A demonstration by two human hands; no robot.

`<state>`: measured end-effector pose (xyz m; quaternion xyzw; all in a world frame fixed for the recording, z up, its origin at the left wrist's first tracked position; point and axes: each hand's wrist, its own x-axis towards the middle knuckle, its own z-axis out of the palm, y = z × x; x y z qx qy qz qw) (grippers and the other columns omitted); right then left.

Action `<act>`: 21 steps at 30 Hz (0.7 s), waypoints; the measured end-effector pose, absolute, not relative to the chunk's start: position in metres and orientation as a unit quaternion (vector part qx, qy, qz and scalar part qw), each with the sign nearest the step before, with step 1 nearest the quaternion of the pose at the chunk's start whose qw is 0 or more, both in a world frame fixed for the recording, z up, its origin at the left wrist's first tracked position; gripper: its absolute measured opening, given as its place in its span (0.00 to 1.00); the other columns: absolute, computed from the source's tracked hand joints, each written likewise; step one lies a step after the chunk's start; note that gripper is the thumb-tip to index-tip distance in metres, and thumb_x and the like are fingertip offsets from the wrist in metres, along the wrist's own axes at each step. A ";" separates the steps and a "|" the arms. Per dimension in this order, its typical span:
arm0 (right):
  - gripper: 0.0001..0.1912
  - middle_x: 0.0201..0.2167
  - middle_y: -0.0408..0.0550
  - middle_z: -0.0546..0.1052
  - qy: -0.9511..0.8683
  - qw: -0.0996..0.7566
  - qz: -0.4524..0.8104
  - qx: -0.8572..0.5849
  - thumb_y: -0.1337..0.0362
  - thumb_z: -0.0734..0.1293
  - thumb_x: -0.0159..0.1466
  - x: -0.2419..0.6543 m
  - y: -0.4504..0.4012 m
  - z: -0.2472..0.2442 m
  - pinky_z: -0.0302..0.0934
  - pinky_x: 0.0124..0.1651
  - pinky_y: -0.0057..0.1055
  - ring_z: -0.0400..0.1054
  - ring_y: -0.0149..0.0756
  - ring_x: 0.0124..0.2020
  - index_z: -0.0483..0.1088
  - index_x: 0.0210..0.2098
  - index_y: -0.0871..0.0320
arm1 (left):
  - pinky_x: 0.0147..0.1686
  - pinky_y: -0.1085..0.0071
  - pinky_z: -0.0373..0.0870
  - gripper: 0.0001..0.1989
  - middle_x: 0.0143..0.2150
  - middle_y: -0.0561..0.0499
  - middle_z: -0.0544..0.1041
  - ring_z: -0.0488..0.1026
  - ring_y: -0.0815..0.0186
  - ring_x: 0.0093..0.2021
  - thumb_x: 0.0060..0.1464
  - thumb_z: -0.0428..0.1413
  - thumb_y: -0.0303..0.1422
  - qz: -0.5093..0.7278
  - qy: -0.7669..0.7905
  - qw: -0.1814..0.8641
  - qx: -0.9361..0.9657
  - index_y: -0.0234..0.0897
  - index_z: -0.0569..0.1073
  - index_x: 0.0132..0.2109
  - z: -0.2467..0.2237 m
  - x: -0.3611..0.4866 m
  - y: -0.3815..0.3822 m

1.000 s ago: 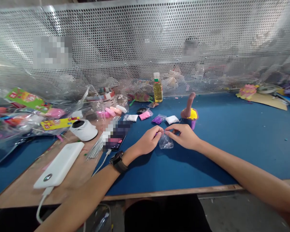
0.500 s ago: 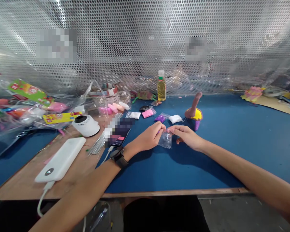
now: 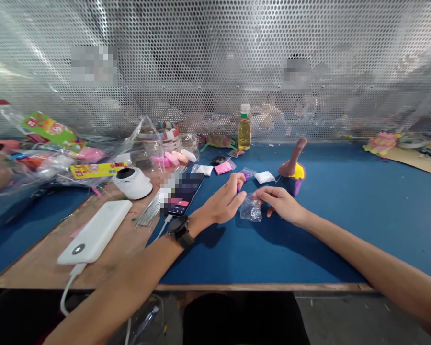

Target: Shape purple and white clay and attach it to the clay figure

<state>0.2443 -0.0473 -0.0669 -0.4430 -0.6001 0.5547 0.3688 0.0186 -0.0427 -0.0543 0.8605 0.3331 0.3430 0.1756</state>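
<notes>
Pinching a limp, crinkled bag of clear plastic (image 3: 251, 211) near its top, the right hand (image 3: 279, 202) keeps a closed grip—the bag is between the hands, over the smooth blue surface (image 3: 237, 263). The left hand (image 3: 225, 199) has a loosely curled grip on a small purple lump (image 3: 238, 187), thumb apart. Beyond lie a flat pink packet (image 3: 224, 167), a pillowy white packet (image 3: 265, 178) and a matte moulded figure (image 3: 293, 165), its brown stalk curved above yellow.

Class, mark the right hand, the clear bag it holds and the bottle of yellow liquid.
Right hand (image 3: 281, 203), head view: its back.
Clear bag (image 3: 251, 212), head view: lower part.
Bottle of yellow liquid (image 3: 244, 134), head view: filled body.
</notes>
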 end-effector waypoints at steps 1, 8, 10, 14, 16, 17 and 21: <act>0.17 0.31 0.48 0.77 -0.606 0.366 0.546 -0.447 0.49 0.73 0.61 0.244 -0.047 -0.067 0.68 0.22 0.22 0.72 0.35 0.34 0.79 0.37 0.58 | 0.50 0.59 0.72 0.11 0.48 0.43 0.70 0.71 0.60 0.46 0.71 0.42 0.34 0.355 0.325 0.169 0.860 0.36 0.60 0.57 -0.054 0.019 -0.044; 0.15 0.30 0.48 0.78 -0.615 0.376 0.508 -0.471 0.53 0.70 0.64 0.243 -0.046 -0.071 0.71 0.22 0.22 0.74 0.36 0.35 0.80 0.39 0.59 | 0.59 0.54 0.72 0.19 0.56 0.38 0.67 0.71 0.57 0.56 0.72 0.44 0.31 0.356 0.292 0.081 0.884 0.36 0.62 0.66 -0.066 0.026 -0.038; 0.14 0.30 0.48 0.77 -0.609 0.379 0.507 -0.478 0.54 0.70 0.64 0.243 -0.046 -0.070 0.71 0.21 0.22 0.74 0.35 0.34 0.80 0.39 0.59 | 0.57 0.57 0.75 0.22 0.55 0.40 0.71 0.75 0.59 0.53 0.72 0.48 0.34 0.362 0.289 0.097 0.881 0.39 0.60 0.69 -0.067 0.026 -0.037; 0.14 0.26 0.45 0.76 -0.599 0.368 0.514 -0.491 0.54 0.70 0.65 0.241 -0.049 -0.067 0.71 0.22 0.21 0.74 0.32 0.30 0.80 0.39 0.59 | 0.50 0.66 0.79 0.18 0.48 0.48 0.81 0.80 0.63 0.47 0.68 0.58 0.38 0.403 0.302 0.141 0.852 0.42 0.71 0.62 -0.066 0.026 -0.039; 0.14 0.27 0.45 0.76 -0.600 0.362 0.522 -0.487 0.54 0.71 0.66 0.240 -0.052 -0.065 0.72 0.23 0.21 0.74 0.32 0.30 0.80 0.39 0.59 | 0.49 0.67 0.79 0.12 0.46 0.50 0.84 0.82 0.64 0.46 0.66 0.60 0.39 0.415 0.302 0.123 0.850 0.40 0.77 0.53 -0.067 0.027 -0.039; 0.13 0.28 0.46 0.77 -0.599 0.361 0.526 -0.484 0.54 0.71 0.66 0.239 -0.053 -0.065 0.72 0.23 0.21 0.75 0.32 0.31 0.80 0.39 0.59 | 0.49 0.67 0.79 0.11 0.45 0.49 0.84 0.82 0.63 0.46 0.66 0.60 0.38 0.416 0.295 0.109 0.853 0.40 0.79 0.51 -0.069 0.028 -0.038; 0.12 0.33 0.48 0.80 -0.586 0.359 0.552 -0.472 0.55 0.71 0.67 0.238 -0.054 -0.067 0.73 0.26 0.20 0.77 0.33 0.34 0.80 0.38 0.59 | 0.50 0.65 0.80 0.11 0.47 0.46 0.85 0.83 0.62 0.47 0.68 0.58 0.36 0.416 0.261 0.086 0.867 0.38 0.82 0.50 -0.076 0.030 -0.032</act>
